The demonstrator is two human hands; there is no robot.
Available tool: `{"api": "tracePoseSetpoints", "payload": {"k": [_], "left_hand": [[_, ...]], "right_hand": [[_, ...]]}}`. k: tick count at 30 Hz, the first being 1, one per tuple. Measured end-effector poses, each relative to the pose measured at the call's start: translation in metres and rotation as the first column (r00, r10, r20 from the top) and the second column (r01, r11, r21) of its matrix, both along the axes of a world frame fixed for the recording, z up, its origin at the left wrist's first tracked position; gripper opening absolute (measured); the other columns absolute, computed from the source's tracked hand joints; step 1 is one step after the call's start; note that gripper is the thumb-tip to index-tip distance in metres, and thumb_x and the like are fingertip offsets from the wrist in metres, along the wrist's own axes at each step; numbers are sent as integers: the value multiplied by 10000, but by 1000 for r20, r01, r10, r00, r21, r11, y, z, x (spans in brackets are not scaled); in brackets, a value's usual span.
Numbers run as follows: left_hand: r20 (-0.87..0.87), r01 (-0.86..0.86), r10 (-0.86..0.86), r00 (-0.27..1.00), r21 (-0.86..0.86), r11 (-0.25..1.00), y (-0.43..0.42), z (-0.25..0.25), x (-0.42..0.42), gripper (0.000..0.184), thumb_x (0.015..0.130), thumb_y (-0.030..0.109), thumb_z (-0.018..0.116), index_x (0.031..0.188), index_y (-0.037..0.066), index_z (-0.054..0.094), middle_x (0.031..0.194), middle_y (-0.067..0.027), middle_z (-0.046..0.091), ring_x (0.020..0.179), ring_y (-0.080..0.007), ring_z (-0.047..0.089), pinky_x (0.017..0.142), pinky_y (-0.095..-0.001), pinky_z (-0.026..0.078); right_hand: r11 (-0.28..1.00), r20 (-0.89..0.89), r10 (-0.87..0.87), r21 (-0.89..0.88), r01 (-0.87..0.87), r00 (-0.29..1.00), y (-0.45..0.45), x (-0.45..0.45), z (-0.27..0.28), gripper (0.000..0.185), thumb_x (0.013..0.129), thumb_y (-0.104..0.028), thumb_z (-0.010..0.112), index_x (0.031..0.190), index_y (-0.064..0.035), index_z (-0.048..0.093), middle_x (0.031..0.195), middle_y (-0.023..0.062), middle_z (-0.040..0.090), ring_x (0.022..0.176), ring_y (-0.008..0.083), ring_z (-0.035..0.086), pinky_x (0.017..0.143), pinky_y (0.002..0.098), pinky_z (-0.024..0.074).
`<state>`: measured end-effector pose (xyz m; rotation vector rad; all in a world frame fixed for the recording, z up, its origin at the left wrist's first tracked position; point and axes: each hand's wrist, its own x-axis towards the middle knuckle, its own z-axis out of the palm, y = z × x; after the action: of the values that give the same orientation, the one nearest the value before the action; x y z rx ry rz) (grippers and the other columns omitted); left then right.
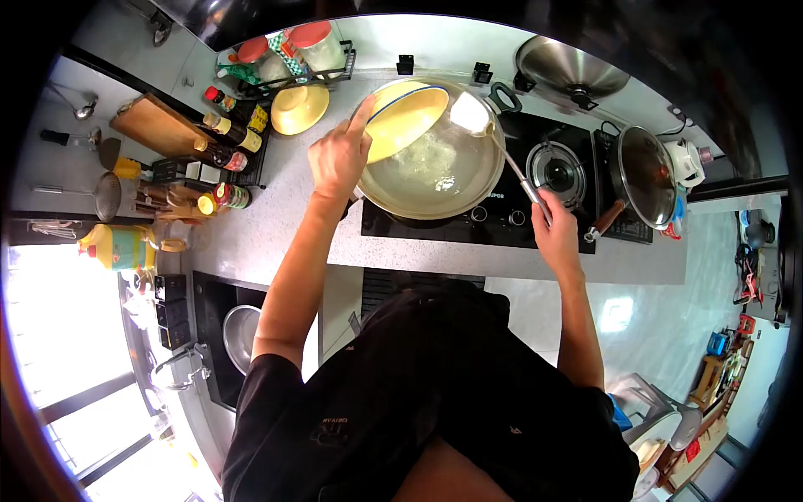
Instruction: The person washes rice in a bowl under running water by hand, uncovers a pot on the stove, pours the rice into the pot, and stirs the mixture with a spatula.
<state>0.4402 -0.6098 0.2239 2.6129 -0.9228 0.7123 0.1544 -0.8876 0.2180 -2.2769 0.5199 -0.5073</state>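
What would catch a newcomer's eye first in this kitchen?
First, the tilted yellow bowl, held in the left grip over a large pan of liquid at upper centre. Just right of it, the right grip holds a long-handled spatula. A second yellow bowl sits on the counter to the left.

One camera, worn on the head, facing forward and down over the stove (498, 221). Close, very wide view.
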Motion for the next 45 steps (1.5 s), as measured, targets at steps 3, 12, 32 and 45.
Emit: {"api": "tracePoseSetpoints", "payload": {"k": [3, 12, 32, 45], "left_hand": [[131, 77, -62, 989, -116, 990, 1, 5, -1, 664, 828, 86, 657, 1441, 337, 619, 762, -2, 671, 610, -209, 668, 565, -353, 558], [-29, -6, -5, 1000, -353, 936, 12, 9, 2, 562, 913, 106, 626, 1464, 216, 596, 812, -91, 723, 610, -257, 679, 584, -397, 561], [-812, -390, -197, 550, -457, 799, 18, -80, 2, 212, 960, 147, 606, 1067, -35, 620, 722, -157, 701, 603, -244, 715, 537, -391, 540], [-898, -417, -349, 268, -434, 799, 6, -79, -6, 205, 993, 125, 589, 1067, -55, 652, 729, -93, 672, 550, -137, 611, 484, -298, 477]], "right_hand": [[999, -81, -22, -27, 20, 996, 1, 6, -11, 208, 989, -137, 642, 1158, -18, 670, 852, 166, 710, 749, 336, 700, 676, 403, 533], [1000, -262, -16, -20, 11, 965, 9, 34, -40, 217, 983, -186, 631, 1107, -11, 670, 897, 225, 727, 836, 429, 703, 713, 497, 541], [721, -240, 91, 685, 102, 966, 11, 39, 50, 237, 1064, -192, 590, 1163, 4, 679, 715, -56, 516, 536, 1, 375, 435, 210, 261], [981, -32, 158, -109, -161, 987, 21, 44, 36, 262, 1055, -155, 592, 1252, 14, 628, 801, 60, 613, 674, 143, 550, 644, 319, 481]]}}
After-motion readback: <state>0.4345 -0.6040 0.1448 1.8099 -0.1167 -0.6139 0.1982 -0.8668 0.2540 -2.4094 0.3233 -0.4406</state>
